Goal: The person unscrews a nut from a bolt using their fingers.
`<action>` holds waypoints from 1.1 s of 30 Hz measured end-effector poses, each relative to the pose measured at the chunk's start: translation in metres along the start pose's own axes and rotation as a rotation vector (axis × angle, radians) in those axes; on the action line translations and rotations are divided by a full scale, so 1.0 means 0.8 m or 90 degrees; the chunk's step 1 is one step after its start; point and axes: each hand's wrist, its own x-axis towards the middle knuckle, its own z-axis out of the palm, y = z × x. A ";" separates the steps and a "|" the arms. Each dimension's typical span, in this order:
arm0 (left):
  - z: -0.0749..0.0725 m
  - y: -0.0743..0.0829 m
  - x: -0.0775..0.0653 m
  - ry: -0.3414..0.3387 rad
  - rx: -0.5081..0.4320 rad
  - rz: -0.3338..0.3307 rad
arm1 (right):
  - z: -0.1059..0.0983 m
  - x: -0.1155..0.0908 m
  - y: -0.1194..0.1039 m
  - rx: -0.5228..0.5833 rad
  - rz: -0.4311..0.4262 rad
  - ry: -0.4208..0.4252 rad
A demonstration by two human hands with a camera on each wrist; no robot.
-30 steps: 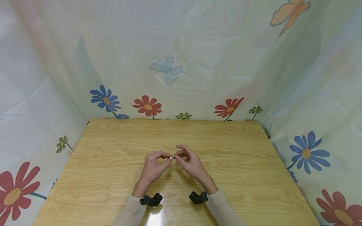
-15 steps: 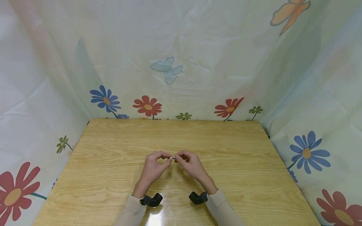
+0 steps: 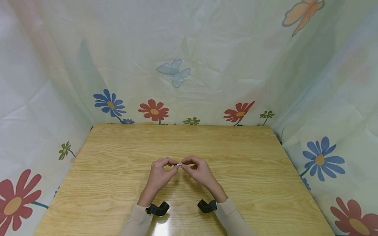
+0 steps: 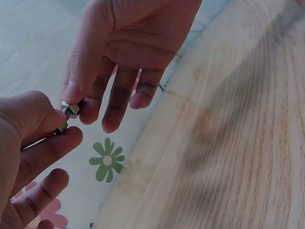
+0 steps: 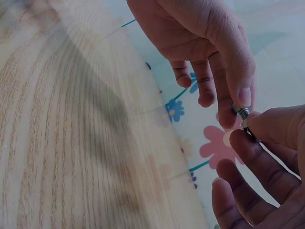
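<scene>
A small metal bolt (image 3: 179,164) lies roughly level between both hands above the table. My left hand (image 3: 160,174) pinches its left end between thumb and index finger, covering most of that end. At the other end my right hand (image 3: 202,172) pinches a hex nut (image 4: 72,109) with thumb and forefinger. A short stretch of thread shows between the fingertips in both wrist views. The other fingers of the right hand (image 5: 271,167) are loosely bent and touch nothing. How far the nut sits along the thread is hard to tell.
The hands are over a light wood table (image 3: 236,150). A flowered curtain (image 3: 206,82) hangs behind it and on both sides. Black wrist camera mounts (image 3: 158,208) are strapped over the beige sleeves (image 3: 233,216).
One second ago the right index finger was raised off the metal; it has since come down beside the thumb. The right fingertips have shifted slightly, while the left hand has stayed put.
</scene>
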 end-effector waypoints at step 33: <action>0.001 0.003 0.002 0.007 0.011 -0.002 | -0.006 -0.001 -0.002 -0.001 -0.020 -0.006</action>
